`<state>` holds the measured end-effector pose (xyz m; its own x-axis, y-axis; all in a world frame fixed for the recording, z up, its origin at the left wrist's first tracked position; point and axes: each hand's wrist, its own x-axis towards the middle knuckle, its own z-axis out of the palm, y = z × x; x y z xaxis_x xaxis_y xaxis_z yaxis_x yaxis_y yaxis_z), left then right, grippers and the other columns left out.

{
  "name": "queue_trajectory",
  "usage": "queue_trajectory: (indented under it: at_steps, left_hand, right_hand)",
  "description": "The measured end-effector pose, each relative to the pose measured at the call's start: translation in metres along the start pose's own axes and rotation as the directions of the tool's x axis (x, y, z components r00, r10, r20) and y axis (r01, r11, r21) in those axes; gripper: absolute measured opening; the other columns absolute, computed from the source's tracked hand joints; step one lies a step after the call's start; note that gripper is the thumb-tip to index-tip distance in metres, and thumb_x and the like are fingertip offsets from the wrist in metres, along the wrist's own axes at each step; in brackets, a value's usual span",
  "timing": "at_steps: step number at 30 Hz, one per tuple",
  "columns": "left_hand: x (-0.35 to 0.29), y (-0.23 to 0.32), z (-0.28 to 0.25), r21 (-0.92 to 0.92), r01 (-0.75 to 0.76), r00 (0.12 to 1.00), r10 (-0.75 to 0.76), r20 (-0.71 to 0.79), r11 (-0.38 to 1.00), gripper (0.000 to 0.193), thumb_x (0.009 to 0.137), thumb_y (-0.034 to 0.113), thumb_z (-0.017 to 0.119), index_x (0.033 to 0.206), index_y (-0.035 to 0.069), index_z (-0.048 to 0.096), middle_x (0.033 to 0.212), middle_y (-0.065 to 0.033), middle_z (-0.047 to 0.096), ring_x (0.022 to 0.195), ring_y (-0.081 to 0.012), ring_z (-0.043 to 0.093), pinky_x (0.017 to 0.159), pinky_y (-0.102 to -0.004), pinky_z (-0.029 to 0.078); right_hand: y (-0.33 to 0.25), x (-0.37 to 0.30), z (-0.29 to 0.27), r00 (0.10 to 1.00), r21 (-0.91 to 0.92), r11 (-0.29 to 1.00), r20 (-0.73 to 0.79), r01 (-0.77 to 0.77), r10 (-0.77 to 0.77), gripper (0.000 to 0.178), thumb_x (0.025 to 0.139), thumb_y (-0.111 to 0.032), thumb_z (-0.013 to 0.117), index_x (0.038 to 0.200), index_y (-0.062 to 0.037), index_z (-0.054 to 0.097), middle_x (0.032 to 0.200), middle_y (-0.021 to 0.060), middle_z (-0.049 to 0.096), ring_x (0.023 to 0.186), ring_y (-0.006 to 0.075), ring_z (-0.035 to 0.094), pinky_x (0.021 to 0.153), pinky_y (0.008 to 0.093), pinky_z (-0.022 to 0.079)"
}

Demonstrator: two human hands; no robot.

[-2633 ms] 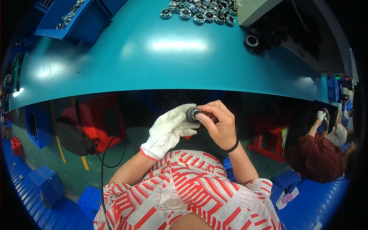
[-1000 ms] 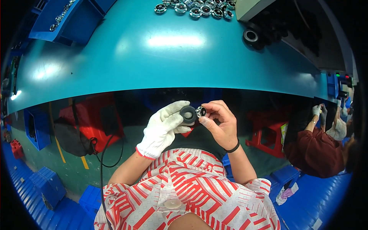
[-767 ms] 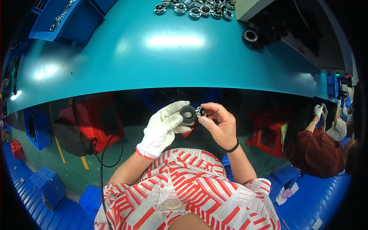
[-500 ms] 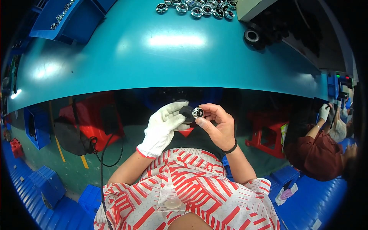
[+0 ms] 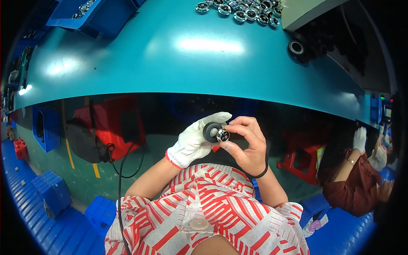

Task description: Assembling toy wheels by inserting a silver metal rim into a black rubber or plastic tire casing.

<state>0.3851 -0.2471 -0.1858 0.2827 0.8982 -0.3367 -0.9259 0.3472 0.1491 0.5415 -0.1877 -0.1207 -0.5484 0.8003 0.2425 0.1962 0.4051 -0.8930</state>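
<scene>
My left hand [image 5: 190, 142], in a white knit glove, grips a small black ribbed tyre [image 5: 207, 133] with its opening turned towards my right hand. Bare except for a black band at the wrist, my right hand [image 5: 250, 146] pinches a shiny chrome wheel hub [image 5: 223, 135] between thumb and fingers. The hub's dark centre faces up, and it lies against the tyre's opening; how far it sits inside cannot be made out. Both hands are in front of my body, below the near edge of the teal table [image 5: 140, 72].
Many similar chrome hubs [image 5: 250, 15] lie at the table's far side. Several black tyres [image 5: 296, 48] are by a pale panel at the right. A blue bin [image 5: 97, 19] with chrome pieces stands far left. Red stools [image 5: 299, 159] flank me; a co-worker [image 5: 352, 178] sits at right.
The hub has tilted and come up against the tyre, whose opening now shows more. Both hands have shifted slightly right in the view, and the table's contents have shifted right too.
</scene>
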Motion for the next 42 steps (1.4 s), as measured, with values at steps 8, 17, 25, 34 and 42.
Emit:
queue_trajectory:
  at_steps: [8,17,25,34,42]
  left_hand:
    - [0.002,-0.003,0.005,0.292,-0.109,0.967,0.170,-0.192,0.950,0.030,0.083,0.000,0.063,0.113,-0.001,0.059,0.103,-0.0110,0.066,0.085,-0.0160,0.066,0.073,-0.0269,0.057]
    - [-0.008,0.005,0.020,0.333,-0.033,0.972,0.109,-0.210,0.942,0.030,0.089,0.007,0.058,0.117,-0.004,0.056,0.103,-0.0134,0.064,0.085,-0.0194,0.066,0.068,-0.0279,0.059]
    - [-0.017,0.006,0.026,0.314,-0.023,0.978,0.087,-0.189,0.949,0.037,0.087,0.010,0.062,0.120,-0.004,0.052,0.102,-0.0104,0.062,0.090,-0.0190,0.064,0.073,-0.0290,0.056]
    - [-0.017,-0.005,0.013,0.756,-0.131,0.938,0.328,-0.116,0.642,0.040,0.082,0.004,0.068,0.118,-0.003,0.050,0.105,-0.0108,0.059,0.091,-0.0154,0.062,0.083,-0.0264,0.052]
    - [-0.020,0.001,0.032,0.968,-0.144,0.893,0.449,0.038,0.204,0.036,0.076,-0.003,0.067,0.110,-0.004,0.055,0.101,-0.0133,0.062,0.089,-0.0186,0.064,0.077,-0.0277,0.053]
  right_hand:
    - [0.006,-0.001,0.003,1.000,-0.117,0.993,0.002,-0.019,0.020,0.033,0.066,-0.006,0.076,0.096,-0.0026,0.064,0.096,0.0109,0.059,0.087,0.0253,0.056,0.074,0.0332,0.045]
    - [0.014,-0.005,0.001,0.997,-0.112,0.991,0.005,-0.070,0.071,0.031,0.066,-0.006,0.076,0.095,-0.0029,0.064,0.095,0.0103,0.059,0.087,0.0257,0.057,0.077,0.0340,0.044]
    - [0.021,-0.008,0.007,0.999,-0.124,0.992,0.010,-0.032,0.033,0.030,0.064,-0.004,0.077,0.092,-0.0039,0.066,0.095,0.0100,0.059,0.086,0.0259,0.057,0.071,0.0329,0.047]
    - [0.026,-0.014,0.007,0.936,-0.237,0.948,0.228,-0.213,0.267,0.051,0.072,-0.003,0.071,0.120,-0.0016,0.052,0.114,0.0163,0.052,0.094,0.0272,0.058,0.079,0.0325,0.050]
    - [0.028,-0.011,0.011,0.996,-0.161,0.987,0.093,0.027,-0.012,0.039,0.070,0.002,0.069,0.108,0.0020,0.058,0.089,0.0139,0.063,0.070,0.0216,0.063,0.063,0.0269,0.052]
